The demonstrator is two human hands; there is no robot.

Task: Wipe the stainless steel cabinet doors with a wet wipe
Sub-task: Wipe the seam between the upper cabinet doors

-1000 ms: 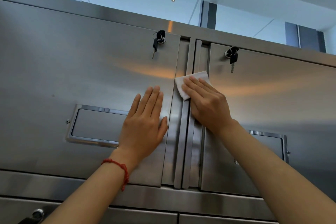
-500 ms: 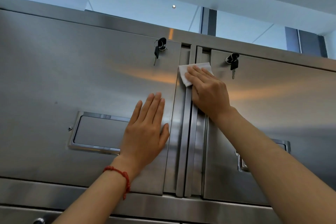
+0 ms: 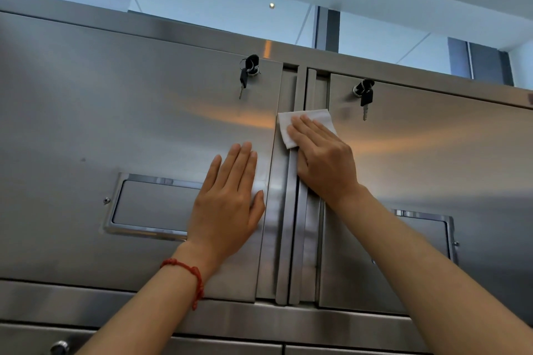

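Head view: I see my right hand (image 3: 323,158) w/ straight fingers pressing the wet wipe (image 3: 305,124) onto the center seam btwn the left door (image 3: 129,112) & right door (image 3: 432,153). Left hand (image 3: 227,204) flat, fingers spread a bit, on left door.

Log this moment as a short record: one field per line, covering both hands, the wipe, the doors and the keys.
left hand: flat, fingers straight, pressed on the left door
right hand: fingers straight, pressing the wet wipe onto the strips between the doors
wet wipe: white, folded, partly under the fingers
right door: shut, right of the wipe
left key: hangs from the left door's lock
right key: hangs from the right door's lock
bracelet: red, on the left wrist
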